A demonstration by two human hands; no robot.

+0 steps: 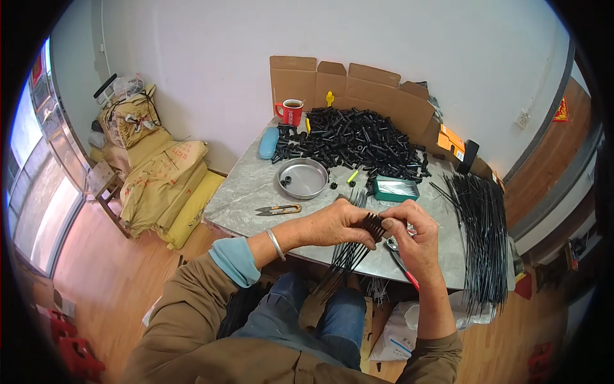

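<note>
My left hand (pixel 338 224) is closed round a fan of thin black rods (pixel 347 257). Their thicker black ends stick up past my thumb, and the long thin ends hang down over the table's front edge. Close beside it, my right hand (pixel 417 232) pinches thumb and fingers together at the tips of those black ends; what lies in the pinch is too small to make out. Below my right hand, red-handled pliers (pixel 410 278) lie at the table edge, partly hidden. A green box (pixel 384 197) holding thin pale pins sits just beyond my hands.
A heap of short black tubular parts (pixel 364 137) covers the table's back, before a cardboard screen (pixel 364 86). Nearer are a round metal dish (pixel 307 179), thread snips (pixel 279 210), a blue case (pixel 269 142) and a red mug (pixel 293 115). Long black rods (pixel 481 243) overhang the right edge.
</note>
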